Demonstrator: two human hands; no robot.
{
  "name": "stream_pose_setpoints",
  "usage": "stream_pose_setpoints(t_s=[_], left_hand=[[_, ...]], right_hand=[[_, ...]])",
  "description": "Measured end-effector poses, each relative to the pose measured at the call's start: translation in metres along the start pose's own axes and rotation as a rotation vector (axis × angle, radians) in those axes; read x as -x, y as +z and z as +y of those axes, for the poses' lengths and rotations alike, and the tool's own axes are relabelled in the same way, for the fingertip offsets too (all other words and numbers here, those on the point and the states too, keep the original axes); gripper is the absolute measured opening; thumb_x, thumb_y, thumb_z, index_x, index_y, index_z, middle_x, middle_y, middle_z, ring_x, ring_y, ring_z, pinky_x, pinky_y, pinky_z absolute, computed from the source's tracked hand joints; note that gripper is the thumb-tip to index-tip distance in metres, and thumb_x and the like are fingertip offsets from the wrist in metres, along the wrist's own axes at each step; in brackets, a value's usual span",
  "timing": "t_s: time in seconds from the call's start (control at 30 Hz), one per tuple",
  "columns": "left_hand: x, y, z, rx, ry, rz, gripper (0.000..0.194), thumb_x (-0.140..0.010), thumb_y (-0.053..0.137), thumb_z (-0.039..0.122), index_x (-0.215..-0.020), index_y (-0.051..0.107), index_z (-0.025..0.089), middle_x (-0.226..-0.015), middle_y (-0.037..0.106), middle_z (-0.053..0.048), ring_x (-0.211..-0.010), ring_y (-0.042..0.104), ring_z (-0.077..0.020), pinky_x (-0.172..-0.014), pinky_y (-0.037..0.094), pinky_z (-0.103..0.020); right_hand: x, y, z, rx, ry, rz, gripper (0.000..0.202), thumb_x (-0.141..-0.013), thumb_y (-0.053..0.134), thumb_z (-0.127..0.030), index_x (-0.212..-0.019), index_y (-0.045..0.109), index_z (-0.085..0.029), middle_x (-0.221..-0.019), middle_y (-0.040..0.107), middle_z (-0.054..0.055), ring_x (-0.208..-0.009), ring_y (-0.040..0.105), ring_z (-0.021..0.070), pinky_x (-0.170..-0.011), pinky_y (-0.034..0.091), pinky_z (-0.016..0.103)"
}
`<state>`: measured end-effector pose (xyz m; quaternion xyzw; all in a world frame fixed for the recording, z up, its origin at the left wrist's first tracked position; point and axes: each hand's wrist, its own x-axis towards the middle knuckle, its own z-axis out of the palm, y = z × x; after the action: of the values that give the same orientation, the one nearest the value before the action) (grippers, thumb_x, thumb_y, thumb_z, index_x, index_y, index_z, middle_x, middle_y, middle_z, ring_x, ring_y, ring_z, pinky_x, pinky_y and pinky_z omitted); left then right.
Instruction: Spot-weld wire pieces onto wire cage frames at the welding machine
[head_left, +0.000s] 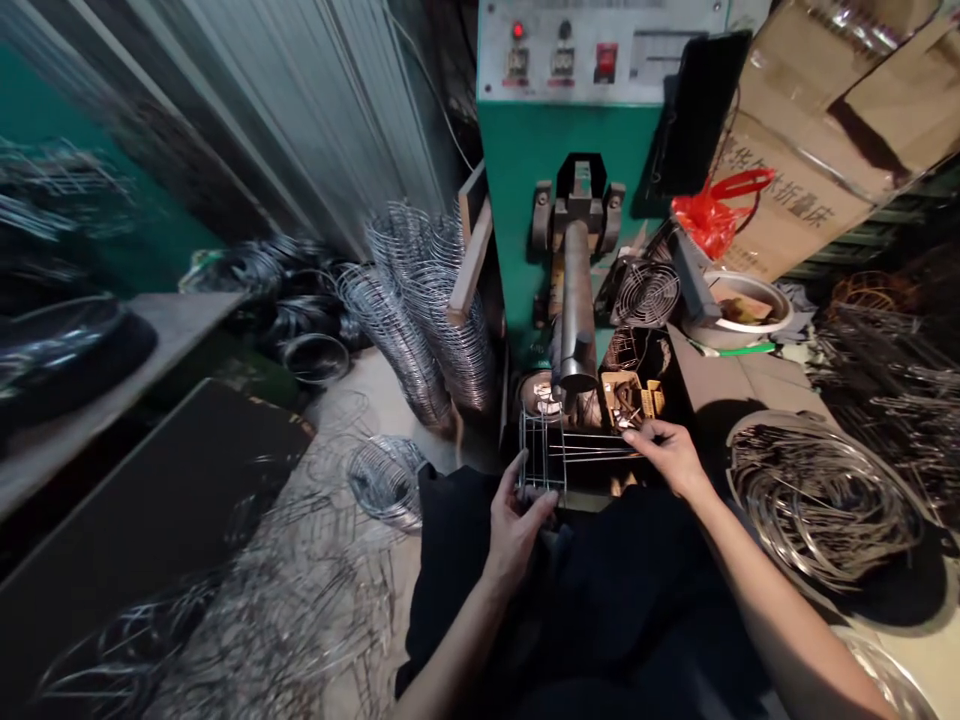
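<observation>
My left hand is closed around the lower end of a small wire frame, a rectangular grid of thin metal rods held just below the machine's round steel arm. To its right, my right hand pinches the ends of several thin metal rods. These rods run leftward from the fingertips to the wire frame; whether they touch it, I cannot tell. Behind the hands stands the green machine with its lit red lamp.
Tall stacks of wire rings stand left of the machine. A round basin of wire pieces sits at the right. Loose wire parts litter the floor at left. A yellow box of small parts lies beneath the steel arm.
</observation>
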<state>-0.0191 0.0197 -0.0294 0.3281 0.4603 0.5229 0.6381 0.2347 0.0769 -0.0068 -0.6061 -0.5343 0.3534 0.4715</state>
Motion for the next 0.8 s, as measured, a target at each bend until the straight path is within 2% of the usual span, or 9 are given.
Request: stream_pose_setpoints(t_s=[0.1,0.5,0.8], left_hand=[[-0.003,0.002,0.000,0.013,0.000,-0.012,0.091,-0.072,0.083,0.035,-0.150,0.039,0.021,-0.065,0.062,0.005,-0.054,0.055,-0.0089,-0.056,0.046,-0.021],[-0.018,0.009,0.004,0.038,0.033,-0.010,0.090,-0.069,0.085,0.034,-0.147,0.044,0.019,-0.058,0.050,0.010,-0.048,0.048,-0.0066,-0.052,0.044,-0.020],[-0.030,0.008,0.000,0.043,0.057,-0.070,0.090,-0.073,0.083,0.035,-0.149,0.039,0.016,-0.058,0.053,0.008,-0.049,0.052,-0.0085,-0.053,0.046,-0.022]], right_hand=[[-0.005,0.000,-0.001,0.007,-0.001,-0.010,0.058,-0.069,0.075,-0.061,-0.050,0.036,-0.021,-0.053,0.033,-0.005,-0.054,0.031,0.0096,-0.052,0.028,0.026],[-0.019,-0.001,-0.007,0.031,0.005,-0.036,0.062,-0.067,0.074,-0.065,-0.049,0.035,-0.021,-0.052,0.032,-0.005,-0.053,0.029,0.0096,-0.051,0.026,0.026],[-0.026,-0.004,-0.002,0.035,0.003,-0.024,0.061,-0.066,0.076,-0.064,-0.049,0.036,-0.021,-0.053,0.034,-0.005,-0.053,0.031,0.0100,-0.052,0.028,0.026]])
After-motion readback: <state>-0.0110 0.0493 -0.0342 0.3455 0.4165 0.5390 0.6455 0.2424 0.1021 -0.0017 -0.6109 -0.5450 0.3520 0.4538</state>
